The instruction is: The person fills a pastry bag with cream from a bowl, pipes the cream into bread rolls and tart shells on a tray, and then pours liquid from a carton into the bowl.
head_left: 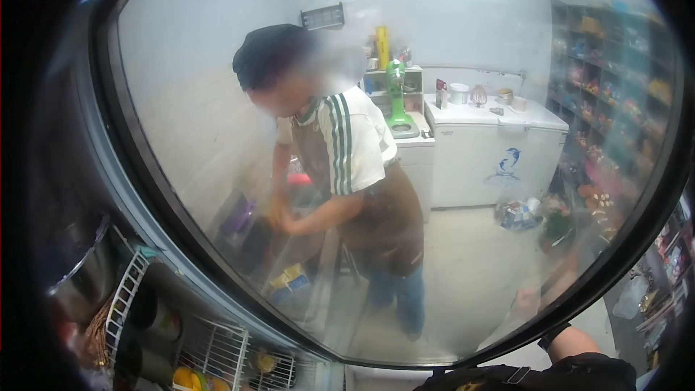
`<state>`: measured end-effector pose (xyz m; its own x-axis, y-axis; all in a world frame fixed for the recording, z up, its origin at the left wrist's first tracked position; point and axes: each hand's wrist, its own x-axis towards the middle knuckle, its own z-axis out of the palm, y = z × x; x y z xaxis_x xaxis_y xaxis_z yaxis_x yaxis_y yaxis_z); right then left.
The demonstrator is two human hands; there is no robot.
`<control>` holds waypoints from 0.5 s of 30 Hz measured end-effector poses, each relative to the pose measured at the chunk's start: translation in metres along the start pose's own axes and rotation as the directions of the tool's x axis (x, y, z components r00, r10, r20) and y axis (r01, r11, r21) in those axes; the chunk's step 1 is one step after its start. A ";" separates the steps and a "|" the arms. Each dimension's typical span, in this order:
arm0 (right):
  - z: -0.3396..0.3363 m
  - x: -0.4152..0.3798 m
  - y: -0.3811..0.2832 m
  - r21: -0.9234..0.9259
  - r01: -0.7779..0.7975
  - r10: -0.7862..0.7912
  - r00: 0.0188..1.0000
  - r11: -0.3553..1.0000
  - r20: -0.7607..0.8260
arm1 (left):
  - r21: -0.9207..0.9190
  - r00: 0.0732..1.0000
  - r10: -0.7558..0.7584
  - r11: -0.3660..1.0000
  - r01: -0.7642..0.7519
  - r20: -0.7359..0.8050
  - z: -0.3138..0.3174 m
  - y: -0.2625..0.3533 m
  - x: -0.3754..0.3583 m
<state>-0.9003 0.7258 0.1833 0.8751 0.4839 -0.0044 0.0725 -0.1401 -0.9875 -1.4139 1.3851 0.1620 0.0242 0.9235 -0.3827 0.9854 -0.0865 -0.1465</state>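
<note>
A fogged glass door (470, 246) with a dark frame fills most of the head view. My right forearm (572, 344), with a black band at the wrist, reaches the lower right part of the frame. A faint hand shape (527, 298) shows in the glass near it; I cannot tell whether it is a reflection, and its fingers are unclear. My left hand is out of view. To the left, beyond the door edge, are white wire shelves (217, 347), a steel pot (79, 275) and yellow items (190, 378).
Behind the glass, a person (347, 145) in a dark cap and brown apron bends over a basin area, hands low. Further back are a green mixer (397, 98), a white chest freezer (499, 159) and packed shelving (608, 80). Bagged items (517, 213) lie on the floor.
</note>
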 end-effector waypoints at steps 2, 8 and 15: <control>-0.008 0.000 0.024 0.027 0.003 -0.004 1.000 1.000 0.018 | -0.014 1.000 -0.023 1.000 0.023 -0.003 0.001 0.000 -0.003; 0.033 -0.024 -0.049 -0.286 0.120 -0.128 0.992 0.951 -0.009 | -0.095 0.997 -0.080 0.992 0.077 -0.022 0.012 0.001 -0.016; 0.040 -0.027 -0.067 0.215 -0.025 0.007 0.996 0.976 0.087 | -0.438 0.932 -0.306 0.877 0.198 -0.193 -0.002 0.035 -0.067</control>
<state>-0.9478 0.7571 0.2437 0.8304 0.5566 -0.0248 -0.0544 0.0368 -0.9978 -1.3809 1.3207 0.1845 -0.2469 0.9595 -0.1354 0.9429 0.2701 0.1950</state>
